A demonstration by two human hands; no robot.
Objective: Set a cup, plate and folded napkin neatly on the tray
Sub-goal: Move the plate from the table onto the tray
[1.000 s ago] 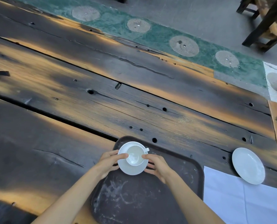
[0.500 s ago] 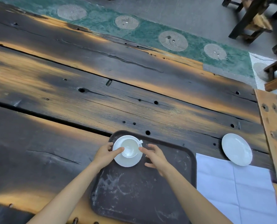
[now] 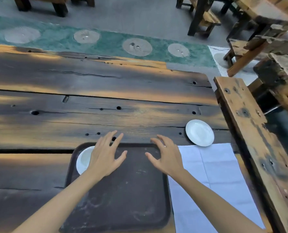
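A long table point(image 3: 106, 105) of dark, weathered planks, pitted with holes, carries everything. On its near edge lies a dark rectangular tray point(image 3: 123, 195), scuffed, with rounded corners. Touching its right side is a flat white napkin point(image 3: 212, 179), creased. A round white plate point(image 3: 200, 132) overlaps the napkin's far edge. In the tray's far left corner sits white crockery point(image 3: 83, 159), half hidden by the left hand point(image 3: 106, 157). Left and right hand point(image 3: 166, 157) hover with fingers spread, holding nothing.

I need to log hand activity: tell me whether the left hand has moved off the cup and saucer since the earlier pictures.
Yes. The left hand has let go and now hovers open, fingers spread, above the tray's far left corner, hiding most of the saucer.
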